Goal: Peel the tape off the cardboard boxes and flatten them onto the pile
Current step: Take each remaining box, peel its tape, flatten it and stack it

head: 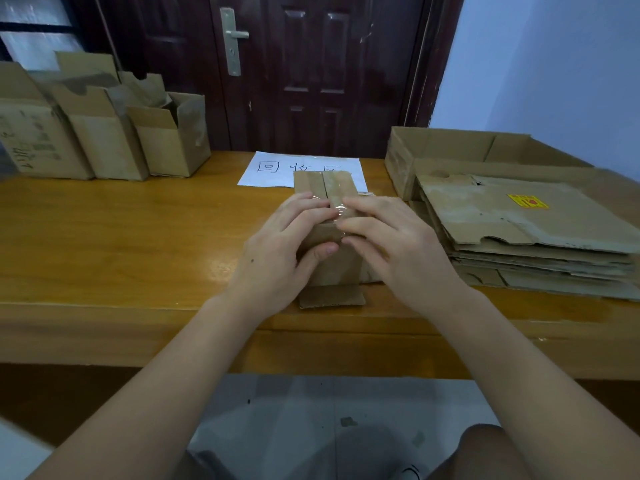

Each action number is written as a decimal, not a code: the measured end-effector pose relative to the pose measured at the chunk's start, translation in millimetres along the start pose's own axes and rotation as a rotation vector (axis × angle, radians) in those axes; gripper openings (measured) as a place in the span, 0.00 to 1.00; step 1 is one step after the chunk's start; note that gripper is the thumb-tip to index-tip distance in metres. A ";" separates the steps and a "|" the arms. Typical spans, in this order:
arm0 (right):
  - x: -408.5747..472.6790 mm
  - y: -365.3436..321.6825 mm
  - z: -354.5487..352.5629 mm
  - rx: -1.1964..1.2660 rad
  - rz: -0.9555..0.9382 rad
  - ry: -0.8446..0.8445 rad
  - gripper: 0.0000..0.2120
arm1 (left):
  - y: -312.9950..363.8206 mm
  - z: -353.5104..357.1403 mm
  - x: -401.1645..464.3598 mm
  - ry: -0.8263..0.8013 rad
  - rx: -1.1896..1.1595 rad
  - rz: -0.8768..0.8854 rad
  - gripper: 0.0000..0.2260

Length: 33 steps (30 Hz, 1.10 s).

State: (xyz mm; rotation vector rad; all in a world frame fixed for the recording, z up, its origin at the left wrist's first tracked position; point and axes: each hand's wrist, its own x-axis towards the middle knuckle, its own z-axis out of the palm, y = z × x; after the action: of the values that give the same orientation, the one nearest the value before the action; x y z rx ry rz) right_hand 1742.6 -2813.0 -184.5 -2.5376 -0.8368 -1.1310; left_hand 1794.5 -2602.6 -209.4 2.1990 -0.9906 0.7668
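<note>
Here both hands, left hand (277,244) and right hand (391,237), pinch glossy clear tape (337,213) on the small box (332,268).

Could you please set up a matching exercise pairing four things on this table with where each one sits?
Things:
1. small taped box
2. pile of flattened cardboard
3. row of upright open boxes
4. white sheet with handwriting

Places:
A. far left of the table
B. right side of the table
C. centre, under both hands
D. far edge, in front of the door, partly hidden by a box

Pairs: 1-C, 2-B, 3-A, 4-D. The left hand and right hand both rest on the small taped box.
</note>
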 end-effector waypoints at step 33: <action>8.1 -20.0 -9.4 0.044 0.131 0.026 0.08 | 17.4 -26.9 3.3 0.101 -0.015 0.099 0.04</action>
State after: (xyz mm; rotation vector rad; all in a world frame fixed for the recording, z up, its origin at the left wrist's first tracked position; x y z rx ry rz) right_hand 1729.5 -2797.6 -172.5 -2.4962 -0.6710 -1.0902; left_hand 1775.8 -2594.2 -184.7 2.0894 -1.0576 0.9034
